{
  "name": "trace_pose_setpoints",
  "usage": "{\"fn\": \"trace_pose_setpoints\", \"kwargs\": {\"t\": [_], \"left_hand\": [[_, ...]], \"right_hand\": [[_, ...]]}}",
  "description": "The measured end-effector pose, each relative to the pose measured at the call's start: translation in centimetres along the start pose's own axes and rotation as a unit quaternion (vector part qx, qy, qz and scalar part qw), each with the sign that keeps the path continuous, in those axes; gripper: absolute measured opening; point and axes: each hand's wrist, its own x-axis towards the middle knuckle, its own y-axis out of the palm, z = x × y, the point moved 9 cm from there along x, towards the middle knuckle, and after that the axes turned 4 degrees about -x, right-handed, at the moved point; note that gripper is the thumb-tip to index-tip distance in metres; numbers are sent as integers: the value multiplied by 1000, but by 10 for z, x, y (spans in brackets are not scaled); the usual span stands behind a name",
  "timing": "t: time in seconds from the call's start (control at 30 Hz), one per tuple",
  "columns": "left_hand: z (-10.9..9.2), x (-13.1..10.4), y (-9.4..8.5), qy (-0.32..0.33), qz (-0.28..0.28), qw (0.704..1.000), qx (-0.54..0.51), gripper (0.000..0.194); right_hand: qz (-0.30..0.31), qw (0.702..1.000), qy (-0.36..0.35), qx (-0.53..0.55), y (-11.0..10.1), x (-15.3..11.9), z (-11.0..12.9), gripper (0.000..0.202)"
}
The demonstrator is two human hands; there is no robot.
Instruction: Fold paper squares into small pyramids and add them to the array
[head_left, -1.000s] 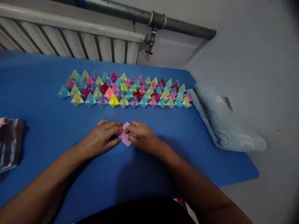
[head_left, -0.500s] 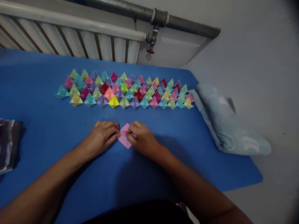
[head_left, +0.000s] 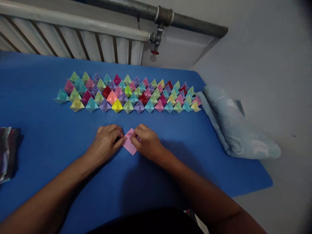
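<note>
The pink paper (head_left: 130, 147) lies on the blue worktop (head_left: 97, 198) between the two hands, at their fingertips: the left hand (head_left: 106, 141) pinches its left corner, and the right hand (head_left: 146, 141) pinches its right side between thumb and fingers. Beyond it, on the far side, stand rows of folded papers (head_left: 128, 107), with a stack (head_left: 7, 154) at the left edge and a blanket (head_left: 240, 130) to the right

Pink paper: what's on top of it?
The left hand at its left corner, the right hand over its right side. The parts of the pink paper beneath them are hidden; its top and bottom corners show.
</note>
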Motion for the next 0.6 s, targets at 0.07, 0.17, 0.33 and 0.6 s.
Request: {"fn": "trace_pose_setpoints", "kwargs": {"t": [0.07, 0.17, 0.33, 0.6], "left_hand": [[1, 1, 1, -10, -5, 1000, 6, 22], [3, 2, 2, -19, -5, 1000, 14, 22], [2, 2, 2, -19, -8, 1000, 16, 20], [7, 0, 1, -33, -16, 999, 17, 22]], "right_hand": [[-5, 1000, -1, -10, 0, 0, 0, 14], [-15, 1000, 0, -16, -1, 1, 0, 12], [-12, 1000, 17, -21, -2, 2, 0, 6], [-2, 999, 37, -10, -2, 4, -3, 4]]}}
